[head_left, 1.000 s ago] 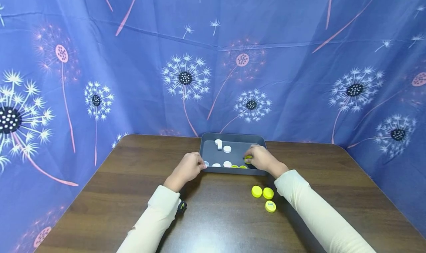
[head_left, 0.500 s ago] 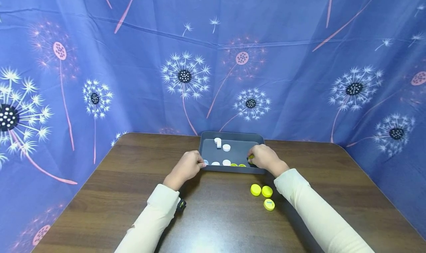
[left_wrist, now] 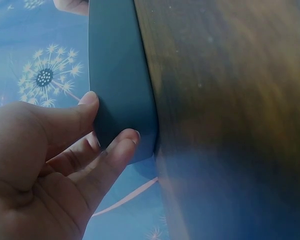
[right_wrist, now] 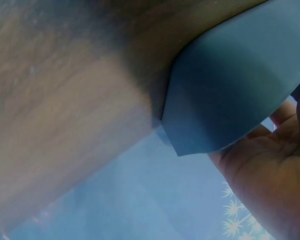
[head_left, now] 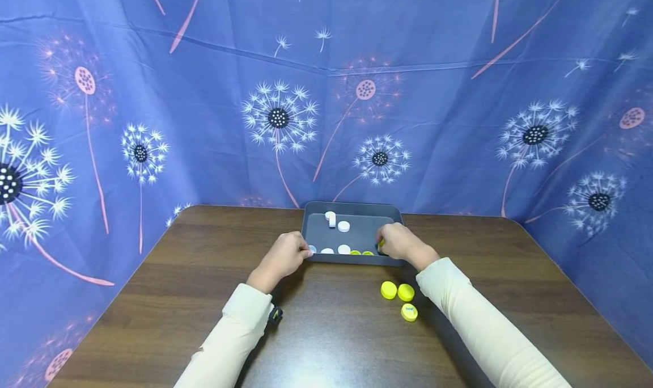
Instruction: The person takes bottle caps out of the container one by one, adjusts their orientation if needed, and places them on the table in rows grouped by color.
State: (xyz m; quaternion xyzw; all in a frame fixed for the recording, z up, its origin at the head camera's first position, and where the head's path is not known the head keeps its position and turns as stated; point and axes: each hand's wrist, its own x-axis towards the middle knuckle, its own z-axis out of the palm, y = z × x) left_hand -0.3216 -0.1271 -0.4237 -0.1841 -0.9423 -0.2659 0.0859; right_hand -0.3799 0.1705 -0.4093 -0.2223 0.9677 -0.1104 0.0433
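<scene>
A shallow dark grey tray point(head_left: 362, 229) lies at the far edge of the table. My left hand point(head_left: 285, 254) pinches its near left corner; in the left wrist view the thumb point(left_wrist: 89, 102) rests at the rim and the fingers on the end wall. Inside the tray's right end, my right hand point(head_left: 400, 241) holds a yellow bottle cap point(head_left: 381, 243), mostly hidden by the fingers. Several white caps point(head_left: 344, 227) are in the tray, one standing on edge. Two yellow caps point(head_left: 368, 253) lie partly behind the front wall. In the right wrist view the tray wall point(right_wrist: 230, 85) covers the fingertips.
Three yellow caps point(head_left: 406, 292) lie on the brown wooden table point(head_left: 326, 314) in front of the tray's right end, beside the right forearm. A blue dandelion-print cloth point(head_left: 326, 121) hangs right behind the table's far edge.
My right hand has shifted slightly right within the tray, and its yellow cap is now more covered by the fingers. The left hand stays at the corner. The head view has moved slightly.
</scene>
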